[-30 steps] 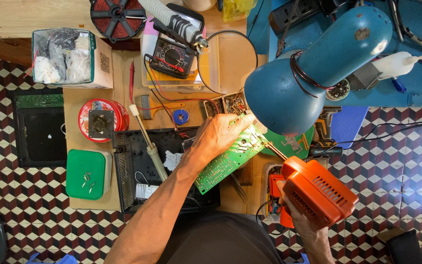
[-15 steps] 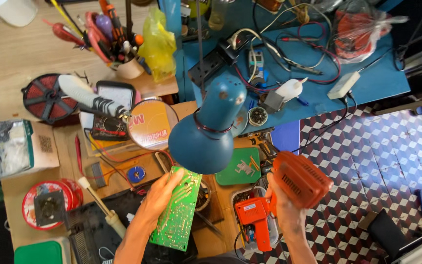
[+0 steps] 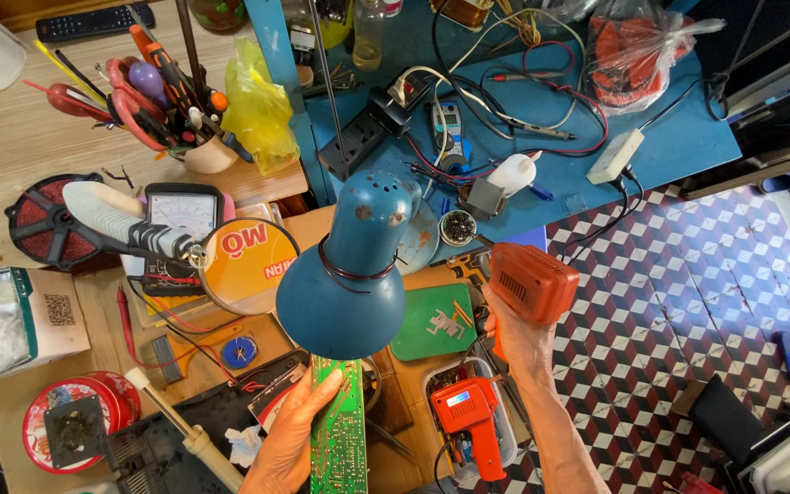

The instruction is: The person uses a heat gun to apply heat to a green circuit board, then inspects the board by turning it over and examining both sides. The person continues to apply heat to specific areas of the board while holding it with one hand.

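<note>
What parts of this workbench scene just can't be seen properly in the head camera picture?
- Green circuit board, held by the left hand: its top end is hidden behind the blue lamp shade, its bottom cut off by the lower edge.
- Orange box in the right hand: its underside is covered by the fingers.
- Meter screen: reading too small.
- Both forearms: cut off by the lower edge.

green circuit board (image 3: 337,437), orange box tool (image 3: 533,282), teal-blue lamp shade (image 3: 351,284); red-white-black cube-pattern floor (image 3: 678,311), yellow bag (image 3: 258,110), blue tabletop (image 3: 660,137)
</note>
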